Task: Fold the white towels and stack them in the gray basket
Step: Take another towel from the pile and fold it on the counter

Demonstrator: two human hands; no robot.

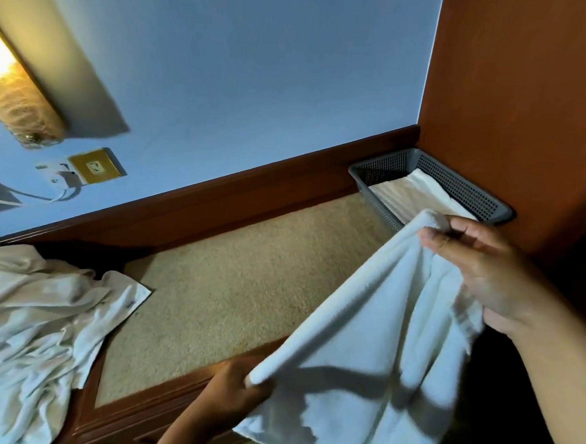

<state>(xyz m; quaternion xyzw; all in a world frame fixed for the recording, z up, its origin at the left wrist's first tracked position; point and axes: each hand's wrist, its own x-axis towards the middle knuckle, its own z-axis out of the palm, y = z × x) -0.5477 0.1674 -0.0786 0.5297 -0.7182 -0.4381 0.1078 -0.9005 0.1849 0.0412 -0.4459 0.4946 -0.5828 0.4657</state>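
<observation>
Both hands are clamped on one white towel [377, 336], well apart from each other, at opposite ends of its folded top edge. The left hand [226, 387], at lower centre of the frame, has its fingers curled tight round the lower end of that edge. Its forearm rises from the bottom edge of the picture and crosses the wooden edge [151, 402] of the tabletop [236, 276]. The right hand [486, 271], at middle right, pinches the upper end between thumb and fingertips, the fingers reaching left and slightly up. Its forearm runs in from the lower right corner. Between the two grips the edge stretches in a straight diagonal, low on the left and high on the right. The rest of the cloth hangs in loose folds to the bottom of the frame.

Just above the right hand, the gray basket [461, 191] sits on the beige tabletop in the corner where the blue wall [259, 86] meets an orange-brown panel [517, 105]. A folded towel [417, 193] lies flat inside it. At the far left a heap of towels [33, 323] lies crumpled, spilling over the table's wooden frame. A lit wall lamp [5, 78] glows in the upper left, with a brass socket [96, 167] just below it.
</observation>
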